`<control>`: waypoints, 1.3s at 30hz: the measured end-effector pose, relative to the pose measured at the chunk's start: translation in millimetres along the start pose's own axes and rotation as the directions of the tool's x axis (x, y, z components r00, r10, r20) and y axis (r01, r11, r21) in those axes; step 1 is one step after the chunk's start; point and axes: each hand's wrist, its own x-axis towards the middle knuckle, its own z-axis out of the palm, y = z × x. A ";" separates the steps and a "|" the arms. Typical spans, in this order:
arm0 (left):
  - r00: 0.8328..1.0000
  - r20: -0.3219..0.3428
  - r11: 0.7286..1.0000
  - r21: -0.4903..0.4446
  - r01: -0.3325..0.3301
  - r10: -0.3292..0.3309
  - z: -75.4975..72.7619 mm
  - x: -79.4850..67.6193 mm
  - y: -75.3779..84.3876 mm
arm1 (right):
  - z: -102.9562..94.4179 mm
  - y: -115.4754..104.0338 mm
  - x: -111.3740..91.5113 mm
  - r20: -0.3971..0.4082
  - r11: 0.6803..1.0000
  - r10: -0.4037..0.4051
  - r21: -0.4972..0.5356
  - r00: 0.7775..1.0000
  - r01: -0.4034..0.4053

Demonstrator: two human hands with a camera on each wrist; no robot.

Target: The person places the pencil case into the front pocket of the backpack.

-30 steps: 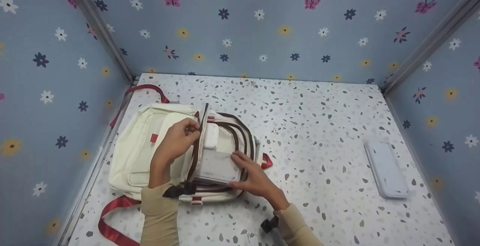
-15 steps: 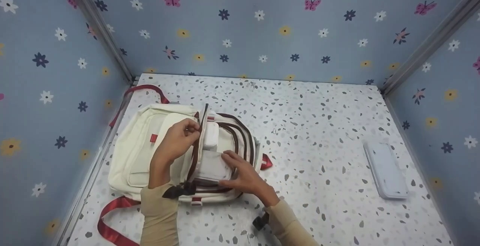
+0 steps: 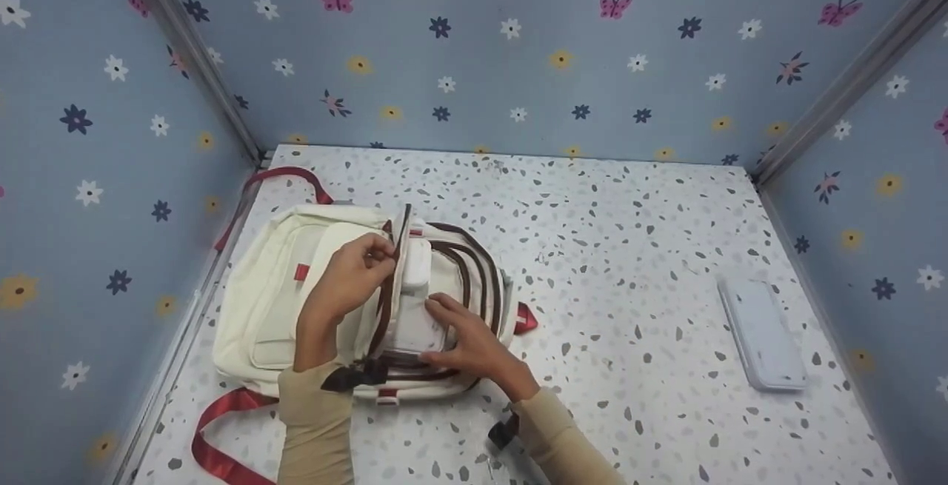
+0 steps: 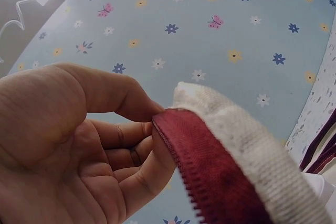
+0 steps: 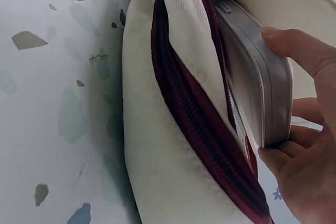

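A cream backpack [image 3: 248,289] with dark red zips lies on the left of the table, its front pocket unzipped. My left hand [image 3: 344,278] pinches the pocket flap's edge between thumb and fingers; the left wrist view shows the dark red zip tape [image 4: 207,169] there. A flat, pale grey case [image 5: 275,85] with rounded corners stands partly inside the pocket, its inner end hidden. Around its outer end, my right hand [image 3: 474,344] grips it with the thumb on one side and fingers on the other. Beside it in the pocket sits a small white rounded object [image 3: 416,263].
A pale blue-white oblong case [image 3: 763,333] lies at the table's right. Red straps [image 3: 222,440] trail from the backpack's left end. Flowered panels [image 3: 511,55] enclose the speckled table [image 3: 607,248] at the back and both sides.
My right hand has moved left, pushing the pale grey case deeper into the pocket. My left hand stays in place on the flap.
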 end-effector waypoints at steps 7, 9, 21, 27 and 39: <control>1.000 0.010 1.000 0.013 0.002 -0.002 0.8 -1.2 1.3 | 3.9 -3.6 5.9 0.017 1.000 0.017 -0.013 1.000 -0.016; 1.000 0.008 1.000 0.015 0.002 -0.002 1.5 -1.1 1.1 | 4.5 -4.6 7.7 0.021 1.000 0.019 -0.011 1.000 -0.019; 1.000 0.001 1.000 0.002 -0.004 0.004 2.3 -0.4 1.0 | 9.2 -6.0 14.6 0.053 0.999 0.040 0.026 0.998 -0.041; 1.000 -0.006 1.000 -0.006 0.005 -0.005 0.6 -1.0 1.0 | 13.0 -5.9 12.8 0.044 0.998 0.048 0.027 0.998 -0.050; 1.000 0.017 1.000 -0.016 0.000 0.000 -2.2 -2.7 -1.9 | 9.7 -17.4 -5.1 -0.016 0.994 0.110 -0.015 0.994 -0.110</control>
